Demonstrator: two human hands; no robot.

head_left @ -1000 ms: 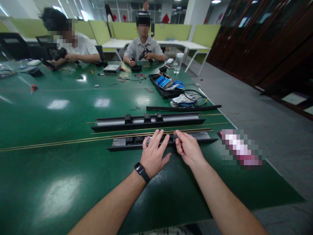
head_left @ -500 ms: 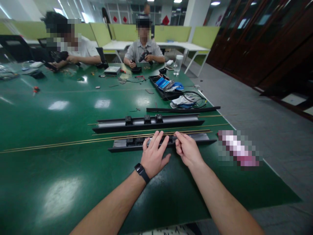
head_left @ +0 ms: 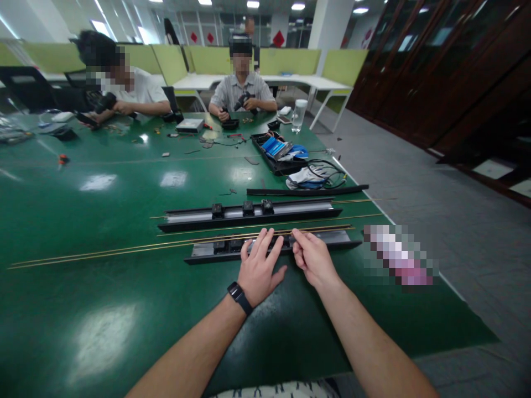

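My left hand (head_left: pixel 259 271), with a dark watch at its wrist, has its fingers spread over the nearer black metal channel (head_left: pixel 336 237), fingertips at the thin brass rods (head_left: pixel 103 250). My right hand (head_left: pixel 313 254) is closed in a pinch on the rods, just right of the left hand. The rods lie lengthwise over the channel and run far to the left. Several small black blocks (head_left: pixel 219 245) sit inside this channel, some hidden behind my fingers. A second channel (head_left: pixel 286 211) with three black blocks lies behind it, and a single brass rod (head_left: pixel 360 216) lies between the two.
Beyond the channels are a long black strip (head_left: pixel 307 190), gloves (head_left: pixel 307 176) with a black cable, and a black tray (head_left: pixel 269 157). A blurred pink item (head_left: pixel 400 257) lies near the right table edge. Two people sit across the green table (head_left: pixel 136 309), holding dark tools.
My view has tilted up a little, so the table things appear lower. Both hands keep nearly the same pose over the channel; the rods have shifted very slightly, if at all.
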